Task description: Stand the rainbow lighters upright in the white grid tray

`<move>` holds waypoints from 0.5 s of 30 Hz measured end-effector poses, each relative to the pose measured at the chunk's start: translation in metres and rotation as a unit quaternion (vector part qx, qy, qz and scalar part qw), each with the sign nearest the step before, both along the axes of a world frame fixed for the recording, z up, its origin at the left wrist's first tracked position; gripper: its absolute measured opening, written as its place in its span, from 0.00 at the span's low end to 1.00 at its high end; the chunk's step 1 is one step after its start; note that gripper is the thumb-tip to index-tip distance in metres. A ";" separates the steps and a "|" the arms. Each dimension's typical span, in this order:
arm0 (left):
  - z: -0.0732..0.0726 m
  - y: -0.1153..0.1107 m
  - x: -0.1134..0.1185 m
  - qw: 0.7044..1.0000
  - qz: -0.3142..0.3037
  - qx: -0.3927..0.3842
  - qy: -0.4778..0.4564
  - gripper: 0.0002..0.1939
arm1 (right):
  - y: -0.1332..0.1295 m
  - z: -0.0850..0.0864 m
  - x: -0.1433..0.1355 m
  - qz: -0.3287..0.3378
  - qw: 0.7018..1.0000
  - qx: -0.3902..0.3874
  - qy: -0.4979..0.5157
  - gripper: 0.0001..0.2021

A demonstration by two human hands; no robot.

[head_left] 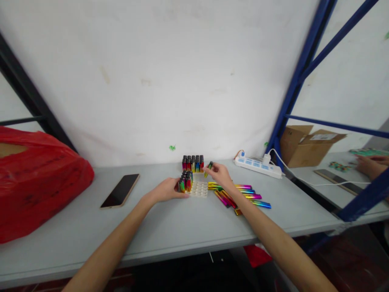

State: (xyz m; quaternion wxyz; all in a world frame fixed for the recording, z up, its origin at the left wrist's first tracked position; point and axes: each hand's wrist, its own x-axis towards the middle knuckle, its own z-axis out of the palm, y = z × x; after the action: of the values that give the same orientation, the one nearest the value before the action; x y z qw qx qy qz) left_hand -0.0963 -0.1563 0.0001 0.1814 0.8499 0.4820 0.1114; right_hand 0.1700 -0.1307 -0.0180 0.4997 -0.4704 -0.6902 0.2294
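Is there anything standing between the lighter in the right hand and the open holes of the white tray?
Nothing visible stands between the lighter in the right hand and the white tray's open holes. The upright lighters and left hand are at the tray's left side.

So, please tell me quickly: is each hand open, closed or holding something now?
Left hand: closed on the white tray, at its left end.
Right hand: fingertips pinching one small shiny piece.
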 end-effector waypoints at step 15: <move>0.001 0.000 -0.001 1.000 -0.005 0.003 -0.006 0.31 | -0.029 0.007 -0.039 0.214 0.907 -0.250 0.262 0.26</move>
State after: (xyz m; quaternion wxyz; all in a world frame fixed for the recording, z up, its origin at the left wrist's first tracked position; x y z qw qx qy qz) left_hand -0.0968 -0.1567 0.0006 0.1825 0.8523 0.4760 0.1168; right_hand 0.1310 -0.1596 -0.0106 0.4675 -0.3436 -0.5383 0.6112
